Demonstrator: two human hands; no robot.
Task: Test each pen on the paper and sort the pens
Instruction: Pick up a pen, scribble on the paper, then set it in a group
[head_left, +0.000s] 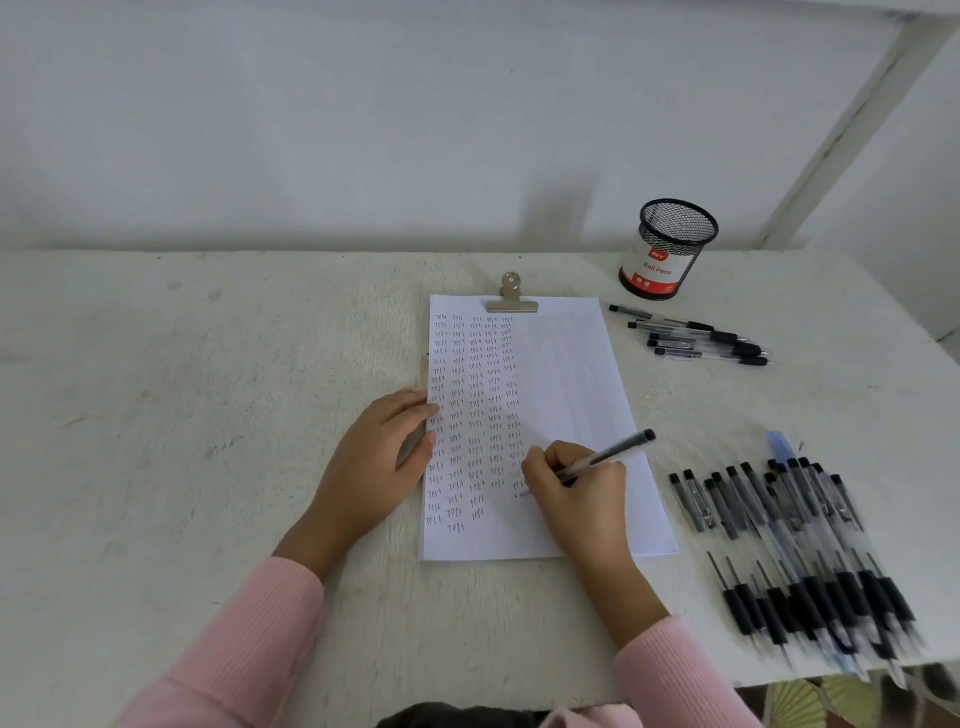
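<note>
Our right grip (571, 486) pinches a pen (610, 453), its tip half hidden against the paper (571, 364) (rows of "test"), while our left grip (374, 467) lies flat on its edge. We read "Ball Pens" on the mesh cup (667, 249); the pen pile (779, 519) is blurred.

The paper (561, 395) lies mid-frame on the table (208, 415), a clip (511, 297) at its top edge. Upper right of it stands a mesh cup (670, 249), a few pens (691, 338) just below, and a larger heap (795, 545) lies lower right. The left hand (379, 462) rests on the paper's left edge, the right hand (582, 493) with a pen (608, 454) on its lower part.
</note>
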